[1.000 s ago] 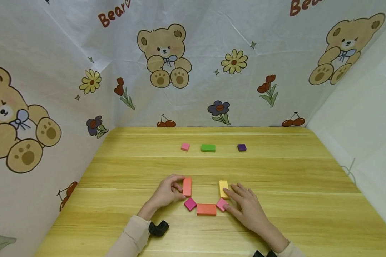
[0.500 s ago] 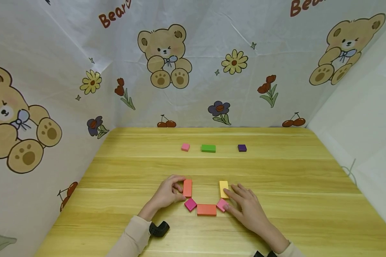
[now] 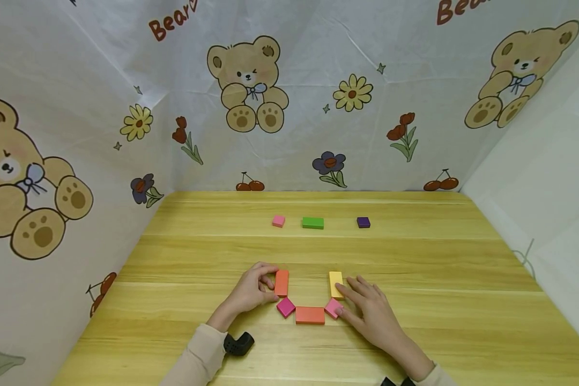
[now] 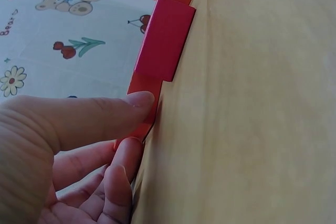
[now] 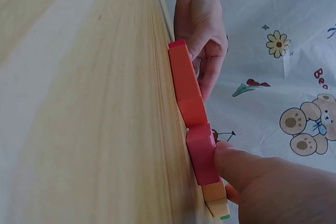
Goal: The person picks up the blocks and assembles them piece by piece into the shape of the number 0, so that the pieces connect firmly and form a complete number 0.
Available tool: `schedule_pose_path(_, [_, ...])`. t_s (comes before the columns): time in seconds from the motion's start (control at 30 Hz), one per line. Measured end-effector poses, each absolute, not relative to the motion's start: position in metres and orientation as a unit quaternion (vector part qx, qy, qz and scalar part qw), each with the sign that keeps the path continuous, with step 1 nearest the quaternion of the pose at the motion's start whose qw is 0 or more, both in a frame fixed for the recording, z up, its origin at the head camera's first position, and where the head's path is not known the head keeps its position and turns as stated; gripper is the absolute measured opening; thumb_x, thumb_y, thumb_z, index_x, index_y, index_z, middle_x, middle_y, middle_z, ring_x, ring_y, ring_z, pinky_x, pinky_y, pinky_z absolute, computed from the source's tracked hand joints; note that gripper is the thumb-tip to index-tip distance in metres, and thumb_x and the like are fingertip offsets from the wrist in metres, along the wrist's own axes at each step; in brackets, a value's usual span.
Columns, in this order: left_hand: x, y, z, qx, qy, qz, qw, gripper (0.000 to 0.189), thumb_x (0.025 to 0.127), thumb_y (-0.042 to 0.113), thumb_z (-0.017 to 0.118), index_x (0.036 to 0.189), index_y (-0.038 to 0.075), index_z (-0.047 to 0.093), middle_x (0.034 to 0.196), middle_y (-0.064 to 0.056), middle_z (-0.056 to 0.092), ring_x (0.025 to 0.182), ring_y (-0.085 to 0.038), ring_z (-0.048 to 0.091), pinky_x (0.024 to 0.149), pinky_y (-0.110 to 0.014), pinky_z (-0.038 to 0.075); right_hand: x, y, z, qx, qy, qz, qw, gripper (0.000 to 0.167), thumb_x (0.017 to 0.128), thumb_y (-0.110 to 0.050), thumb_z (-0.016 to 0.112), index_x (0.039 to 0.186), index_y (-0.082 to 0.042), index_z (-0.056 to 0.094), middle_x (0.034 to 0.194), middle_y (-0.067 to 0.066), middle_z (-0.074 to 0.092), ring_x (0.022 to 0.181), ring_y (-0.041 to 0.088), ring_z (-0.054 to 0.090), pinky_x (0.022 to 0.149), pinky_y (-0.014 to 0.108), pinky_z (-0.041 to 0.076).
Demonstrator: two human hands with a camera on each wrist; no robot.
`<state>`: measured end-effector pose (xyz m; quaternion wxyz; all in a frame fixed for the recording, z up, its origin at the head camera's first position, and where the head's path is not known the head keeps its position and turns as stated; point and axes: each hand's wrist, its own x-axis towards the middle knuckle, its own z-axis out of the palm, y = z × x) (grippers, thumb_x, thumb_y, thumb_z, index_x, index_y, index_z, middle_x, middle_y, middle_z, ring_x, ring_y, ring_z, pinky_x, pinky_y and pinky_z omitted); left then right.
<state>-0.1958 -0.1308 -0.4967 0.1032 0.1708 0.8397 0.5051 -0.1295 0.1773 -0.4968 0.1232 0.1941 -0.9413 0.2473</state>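
Left orange block sits slightly nearer the magenta block than a second ago. It lies just right of the left hand, its grip pinching the block; long axis runs toward the far edge of the worktop. Magenta block lies at its near end; contact unclear. Right hand, farther off, grip relaxed, touches the yellow block and near pink block. Green block: near the far edge.
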Motion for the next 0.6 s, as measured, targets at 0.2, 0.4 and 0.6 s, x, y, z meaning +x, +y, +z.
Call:
schedule_pose_path(0.2, [-0.1948, -0.1303, -0.4957, 0.170, 0.842, 0.502, 0.104, 0.063, 0.075, -0.001, 0.081, 0.133, -0.002, 0.056, 0.128, -0.014, 0.054, 0.070, -0.013, 0.052, 0.056, -0.022, 0.047, -0.1294, 0.1774, -0.4970, 0.196, -0.940, 0.249, 0.128, 0.051, 0.084, -0.035, 0.075, 0.130, -0.016, 0.065, 0.133, 0.019, 0.060, 0.130, 0.046, 0.048, 0.101, 0.070, 0.033])
schedule_pose_path(0.4, [-0.1941, -0.1303, -0.4955, 0.172, 0.843, 0.499, 0.102, 0.063, 0.075, -0.001, 0.081, 0.133, -0.001, 0.056, 0.128, -0.013, 0.053, 0.073, -0.013, 0.052, 0.059, -0.021, 0.047, -0.1300, 0.1781, -0.4972, 0.197, -0.939, 0.249, 0.131, 0.050, 0.084, -0.034, 0.075, 0.130, -0.016, 0.065, 0.133, 0.019, 0.060, 0.130, 0.045, 0.048, 0.101, 0.071, 0.033])
schedule_pose_path(0.6, [-0.1933, -0.1310, -0.4957, 0.176, 0.844, 0.496, 0.100, 0.066, 0.075, -0.002, 0.081, 0.135, -0.001, 0.054, 0.128, -0.013, 0.053, 0.077, -0.014, 0.053, 0.062, -0.020, 0.046, -0.1298, 0.1783, -0.4974, 0.194, -0.942, 0.249, 0.116, 0.051, 0.085, -0.035, 0.074, 0.131, -0.016, 0.064, 0.135, 0.019, 0.059, 0.132, 0.045, 0.046, 0.102, 0.070, 0.032])
